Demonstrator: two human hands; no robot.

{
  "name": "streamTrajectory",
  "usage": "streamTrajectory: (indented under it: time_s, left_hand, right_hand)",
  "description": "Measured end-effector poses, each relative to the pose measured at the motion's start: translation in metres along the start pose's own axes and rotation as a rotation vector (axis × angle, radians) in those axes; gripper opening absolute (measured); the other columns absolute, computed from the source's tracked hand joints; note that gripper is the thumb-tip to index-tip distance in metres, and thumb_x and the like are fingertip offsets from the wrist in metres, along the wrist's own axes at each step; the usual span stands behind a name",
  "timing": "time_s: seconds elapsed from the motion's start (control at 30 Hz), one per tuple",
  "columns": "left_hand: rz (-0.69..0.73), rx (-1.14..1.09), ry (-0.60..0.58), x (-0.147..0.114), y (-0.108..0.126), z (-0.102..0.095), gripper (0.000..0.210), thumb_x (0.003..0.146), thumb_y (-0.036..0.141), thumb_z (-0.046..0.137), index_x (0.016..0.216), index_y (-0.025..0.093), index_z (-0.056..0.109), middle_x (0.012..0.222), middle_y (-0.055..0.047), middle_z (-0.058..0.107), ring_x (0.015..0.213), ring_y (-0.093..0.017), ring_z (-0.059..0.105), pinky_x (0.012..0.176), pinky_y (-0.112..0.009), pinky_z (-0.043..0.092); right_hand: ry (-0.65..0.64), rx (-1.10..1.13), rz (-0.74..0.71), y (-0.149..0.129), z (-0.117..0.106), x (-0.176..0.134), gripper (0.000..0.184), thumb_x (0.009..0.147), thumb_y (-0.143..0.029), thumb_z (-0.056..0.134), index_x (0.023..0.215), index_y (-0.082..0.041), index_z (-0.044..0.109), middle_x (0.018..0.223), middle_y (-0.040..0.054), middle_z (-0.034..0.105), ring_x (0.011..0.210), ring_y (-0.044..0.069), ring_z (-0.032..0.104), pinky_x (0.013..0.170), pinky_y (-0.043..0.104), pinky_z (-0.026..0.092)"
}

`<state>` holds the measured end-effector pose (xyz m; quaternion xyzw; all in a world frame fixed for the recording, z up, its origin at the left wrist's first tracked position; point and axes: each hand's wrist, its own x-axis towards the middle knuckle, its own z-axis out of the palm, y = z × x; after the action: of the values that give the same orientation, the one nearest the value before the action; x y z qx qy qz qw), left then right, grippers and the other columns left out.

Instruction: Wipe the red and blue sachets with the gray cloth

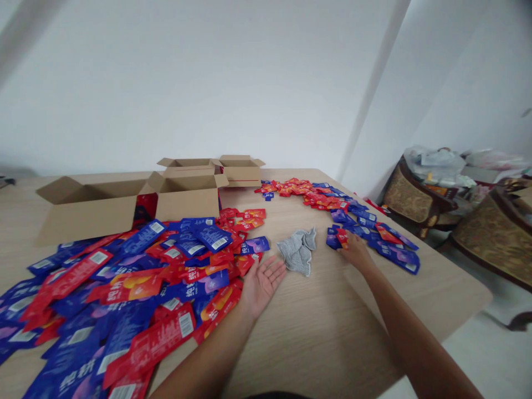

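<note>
Cropped right arm (394,310) (fingers (351,246) blurred) part-hides red packet (342,238).

The left hand (262,280), right hand (355,249) and slim forearms (399,321) are bare; a dark, rounded sliver (278,395), too small to identify, shows nearest.

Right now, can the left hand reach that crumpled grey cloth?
Probably yes: the left hand is open and empty, right beside the grey cloth, and nothing seems to lie between them.
</note>
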<state>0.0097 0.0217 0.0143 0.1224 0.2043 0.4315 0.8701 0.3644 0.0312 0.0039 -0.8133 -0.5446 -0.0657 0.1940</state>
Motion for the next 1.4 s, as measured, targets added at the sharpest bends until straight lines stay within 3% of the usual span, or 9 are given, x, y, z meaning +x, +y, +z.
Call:
streamTrajectory:
  time_s: [0.23,0.37,0.5,0.6,0.73,0.87,1.03,1.2,1.4]
  left_hand:
    - [0.001,-0.008,-0.026,0.0,0.0,0.002,0.042,0.089,0.038,0.046,0.115,0.006,0.053,0.113,-0.021,0.063,0.11,-0.027,0.058,0.1,-0.041,0.041]
    - [-0.018,-0.045,-0.091,-0.001,0.002,0.0,0.046,0.088,0.044,0.047,0.126,0.018,0.048,0.131,-0.015,0.053,0.119,-0.03,0.051,0.099,-0.05,0.038]
    - [-0.016,-0.071,-0.118,-0.001,0.003,-0.004,0.048,0.087,0.052,0.045,0.12,0.018,0.052,0.13,-0.014,0.053,0.118,-0.033,0.05,0.097,-0.058,0.036]
    - [-0.038,-0.06,-0.109,-0.001,0.003,-0.004,0.048,0.087,0.053,0.044,0.115,0.015,0.054,0.127,-0.015,0.055,0.119,-0.036,0.049,0.095,-0.06,0.035]
    - [-0.056,-0.033,-0.09,-0.003,0.002,-0.001,0.043,0.088,0.049,0.045,0.112,0.014,0.055,0.118,-0.016,0.06,0.116,-0.034,0.051,0.094,-0.058,0.037]
    - [-0.032,-0.035,-0.1,-0.004,0.0,0.003,0.038,0.089,0.044,0.046,0.107,0.013,0.058,0.103,-0.012,0.067,0.1,-0.028,0.062,0.092,-0.051,0.042]
    - [0.014,-0.099,-0.007,-0.002,0.001,0.0,0.036,0.088,0.045,0.047,0.092,0.013,0.064,0.079,-0.006,0.069,0.083,-0.021,0.066,0.088,-0.037,0.048]
    - [0.011,-0.086,0.09,0.001,0.002,0.002,0.034,0.091,0.04,0.041,0.087,0.015,0.064,0.086,-0.006,0.07,0.092,-0.02,0.065,0.089,-0.034,0.047]
    - [-0.051,0.03,-0.014,-0.007,-0.001,0.004,0.023,0.088,0.027,0.049,0.103,0.013,0.06,0.092,-0.008,0.07,0.092,-0.02,0.066,0.09,-0.035,0.047]
  right_hand:
    - [0.185,0.297,-0.047,-0.051,-0.043,-0.024,0.062,0.082,-0.038,0.051,0.133,-0.007,0.036,0.129,0.0223,0.047,0.121,0.031,0.042,0.1,0.044,0.035]
    - [-0.06,0.46,-0.394,-0.125,-0.058,-0.055,0.054,0.088,-0.047,0.042,0.134,-0.019,0.039,0.132,0.0128,0.048,0.122,0.024,0.044,0.102,0.042,0.035]
    - [-0.168,0.262,-0.297,-0.165,-0.041,-0.064,0.06,0.086,-0.057,0.041,0.138,-0.026,0.038,0.147,0.0122,0.03,0.133,0.033,0.027,0.102,0.052,0.028]
    - [-0.204,0.15,-0.193,-0.165,-0.01,-0.053,0.061,0.082,-0.056,0.05,0.135,-0.028,0.042,0.148,0.0117,0.027,0.132,0.039,0.024,0.098,0.058,0.028]
    - [-0.129,0.293,-0.295,-0.156,0.013,-0.043,0.031,0.085,-0.03,0.049,0.114,-0.021,0.058,0.123,0.0116,0.052,0.116,0.027,0.042,0.097,0.047,0.034]
    - [0.027,0.652,-0.299,-0.172,-0.003,-0.064,0.027,0.087,-0.024,0.042,0.109,-0.017,0.055,0.103,0.0086,0.057,0.097,0.02,0.051,0.087,0.036,0.042]
    - [-0.114,0.531,-0.703,-0.22,-0.022,-0.119,0.022,0.079,-0.028,0.059,0.1,-0.02,0.059,0.104,0.0062,0.054,0.1,0.022,0.046,0.091,0.038,0.035]
    - [-0.111,0.316,-0.553,-0.235,-0.009,-0.12,0.025,0.086,-0.03,0.052,0.11,-0.022,0.056,0.112,0.0091,0.051,0.103,0.024,0.044,0.088,0.038,0.035]
    - [-0.092,0.095,-0.337,-0.197,0.005,-0.093,0.026,0.087,-0.024,0.049,0.112,-0.018,0.055,0.107,0.0119,0.054,0.102,0.025,0.046,0.089,0.038,0.035]
